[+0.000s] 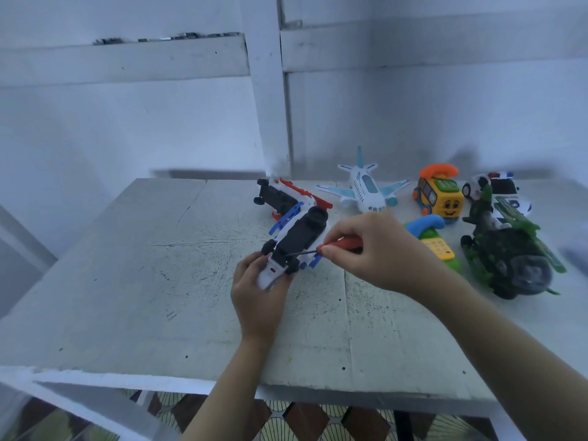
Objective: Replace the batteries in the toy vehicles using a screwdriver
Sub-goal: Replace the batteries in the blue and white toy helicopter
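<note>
A white and blue toy plane [297,238] lies upside down on the white table [159,265], its black underside and wheels facing up. My left hand [257,291] grips its near end from below. My right hand [366,249] pinches a red-handled screwdriver [342,243], whose thin black shaft points left onto the black underside near the wheels. A second white toy with red trim [280,195] lies overturned just behind it.
Along the table's right side stand a white and light-blue airliner [366,189], a yellow toy phone car with an orange handset [440,195], a green and yellow toy phone [436,243], a police car [496,189] and a green camouflage helicopter [509,249]. A white wall rises behind.
</note>
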